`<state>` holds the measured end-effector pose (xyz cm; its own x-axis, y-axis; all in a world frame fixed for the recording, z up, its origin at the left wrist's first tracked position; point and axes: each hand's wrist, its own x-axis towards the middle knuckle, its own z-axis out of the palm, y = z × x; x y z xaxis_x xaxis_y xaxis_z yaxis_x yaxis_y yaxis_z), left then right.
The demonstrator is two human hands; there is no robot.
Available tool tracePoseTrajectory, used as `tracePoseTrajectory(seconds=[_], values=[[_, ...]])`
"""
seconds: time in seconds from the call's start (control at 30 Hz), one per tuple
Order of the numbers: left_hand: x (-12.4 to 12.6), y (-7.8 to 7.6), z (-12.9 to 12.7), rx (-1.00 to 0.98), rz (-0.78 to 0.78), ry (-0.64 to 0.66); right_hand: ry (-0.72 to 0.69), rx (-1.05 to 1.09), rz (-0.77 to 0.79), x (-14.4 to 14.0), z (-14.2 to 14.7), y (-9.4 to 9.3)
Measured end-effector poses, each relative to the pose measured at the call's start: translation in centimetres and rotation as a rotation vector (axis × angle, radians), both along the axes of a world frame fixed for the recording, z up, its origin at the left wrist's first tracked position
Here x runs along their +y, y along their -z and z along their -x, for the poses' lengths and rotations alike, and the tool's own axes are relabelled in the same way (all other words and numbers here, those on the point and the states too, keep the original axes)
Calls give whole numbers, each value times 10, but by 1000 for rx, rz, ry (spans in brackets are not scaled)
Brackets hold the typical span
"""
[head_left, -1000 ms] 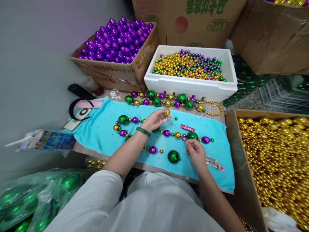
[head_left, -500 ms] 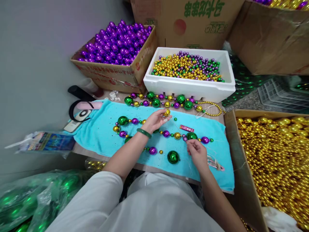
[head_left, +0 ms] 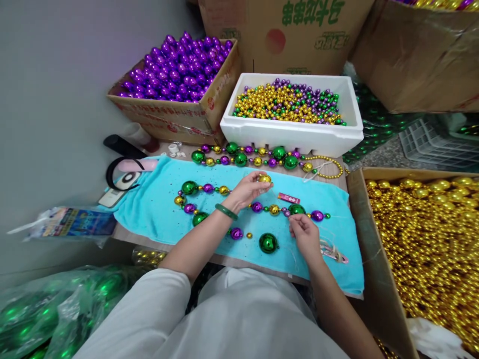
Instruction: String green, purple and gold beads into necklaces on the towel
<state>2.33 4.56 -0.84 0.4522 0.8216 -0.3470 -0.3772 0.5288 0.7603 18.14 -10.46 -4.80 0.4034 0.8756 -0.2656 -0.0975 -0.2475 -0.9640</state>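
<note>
On the turquoise cloth (head_left: 157, 209) covering the tabletop, your left hand (head_left: 247, 189) pinches a shiny gold bead (head_left: 265, 178) between its fingertips. A loose green ball (head_left: 268, 243) lies nearer you. Your right hand (head_left: 305, 234), fingers closed together, grips a thin thread beside the strung beads (head_left: 295, 210).

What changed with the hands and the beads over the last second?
The left hand kept its pinch on the shiny gold bead and drew it slightly right, away from the body. The right hand stayed by the half-strung strand of green, purple and gold beads on the turquoise towel, its grip on thin thread. The loose large green bead did not move.
</note>
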Motion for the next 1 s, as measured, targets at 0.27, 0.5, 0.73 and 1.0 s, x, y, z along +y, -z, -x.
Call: tracePoseTrajectory(seconds=[0.27, 0.5, 0.73, 1.0], values=[[-1, -2, -3, -42, -6, 3, -39, 33, 22, 1, -9, 0], [-7, -5, -4, 94, -145, 259, -17, 53, 44, 6, -12, -5], [26, 7, -8, 651, -523, 335, 83, 65, -14, 11, -17, -6], [40, 46, -39, 571, -430, 181, 73, 32, -13, 4, -20, -7]])
